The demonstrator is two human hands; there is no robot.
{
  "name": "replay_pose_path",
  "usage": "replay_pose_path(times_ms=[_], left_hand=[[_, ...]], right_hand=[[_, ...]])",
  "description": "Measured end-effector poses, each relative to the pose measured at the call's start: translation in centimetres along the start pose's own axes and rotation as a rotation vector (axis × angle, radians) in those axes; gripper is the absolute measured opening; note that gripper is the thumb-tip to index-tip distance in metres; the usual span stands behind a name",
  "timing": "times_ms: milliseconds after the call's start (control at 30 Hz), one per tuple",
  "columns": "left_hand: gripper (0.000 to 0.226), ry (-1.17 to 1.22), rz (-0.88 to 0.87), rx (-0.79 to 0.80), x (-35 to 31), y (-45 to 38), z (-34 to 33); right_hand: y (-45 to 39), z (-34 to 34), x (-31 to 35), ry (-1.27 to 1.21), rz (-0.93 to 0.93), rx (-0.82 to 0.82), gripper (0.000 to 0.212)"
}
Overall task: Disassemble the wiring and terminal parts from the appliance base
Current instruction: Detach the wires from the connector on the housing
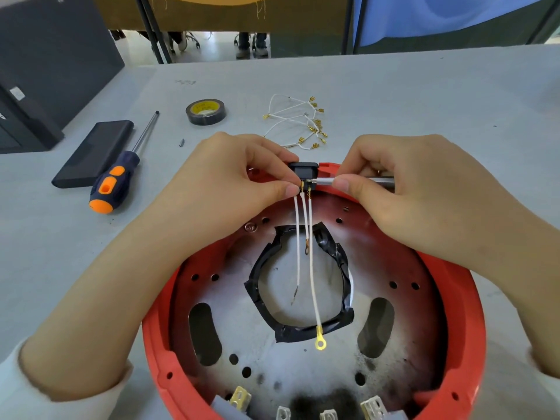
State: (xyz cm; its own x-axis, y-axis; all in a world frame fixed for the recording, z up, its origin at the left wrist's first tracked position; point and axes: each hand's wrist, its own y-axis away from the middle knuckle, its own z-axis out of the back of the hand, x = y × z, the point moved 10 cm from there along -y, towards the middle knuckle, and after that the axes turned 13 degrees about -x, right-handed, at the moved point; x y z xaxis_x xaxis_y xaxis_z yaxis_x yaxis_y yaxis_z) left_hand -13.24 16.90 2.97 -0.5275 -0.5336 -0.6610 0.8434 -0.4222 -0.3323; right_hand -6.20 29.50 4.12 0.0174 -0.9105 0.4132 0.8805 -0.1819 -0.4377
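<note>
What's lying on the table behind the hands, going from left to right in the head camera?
Black flat case → orange-and-blue screwdriver → roll of black tape → pile of loose white wires with brass terminals.

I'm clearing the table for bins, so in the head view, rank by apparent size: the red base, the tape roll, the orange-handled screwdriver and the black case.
1. red base, nearest the camera, which enlarges it
2. and 3. black case and screwdriver: comparable length, not ranked
4. tape roll, farther away
</note>
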Motion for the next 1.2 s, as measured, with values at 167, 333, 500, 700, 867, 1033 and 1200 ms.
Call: replay_pose_path(times_ms=[167, 333, 500, 700, 867, 1033, 1200], left_hand=[[0.012, -0.013, -0.029, 0.016, -0.2, -0.1, 0.0], [0.015, -0.02, -0.035, 0.006, -0.3, -0.1, 0.0], [0.015, -0.022, -0.036, 0.009, -0.3, -0.1, 0.0], [0.01, 0.017, -0.03, 0.001, -0.4, -0.2, 0.1], [0.01, 0.0, -0.042, 0.014, -0.5, -0.1, 0.0], [0.008, -0.007, -0.037, 0.014, -0.3, -0.1, -0.1], [0.011, 0.008, -0.019, 0.008, 0.0, -0.2, 0.0]], right_hand=[[-0.1, 0.6, 1.1, 0.169, 0.096, -0.129, 0.023], [-1.2, 0.9, 0.7, 0.139, 0.089, -0.238, 0.035], [-2.6, 0.6, -0.1, 0.106, 0.083, -0.248, 0.037], [-3.4, 0.3, -0.1, 0.106, 0.087, -0.256, 0.039], [-4.1, 0.1, -0.2, 0.109, 0.092, -0.234, 0.036], [-3.9, 0.2, -0.5, 0.071, 0.084, -0.264, 0.035], [-2.9, 0.7, -0.8, 0.022, 0.069, -0.332, 0.034]])
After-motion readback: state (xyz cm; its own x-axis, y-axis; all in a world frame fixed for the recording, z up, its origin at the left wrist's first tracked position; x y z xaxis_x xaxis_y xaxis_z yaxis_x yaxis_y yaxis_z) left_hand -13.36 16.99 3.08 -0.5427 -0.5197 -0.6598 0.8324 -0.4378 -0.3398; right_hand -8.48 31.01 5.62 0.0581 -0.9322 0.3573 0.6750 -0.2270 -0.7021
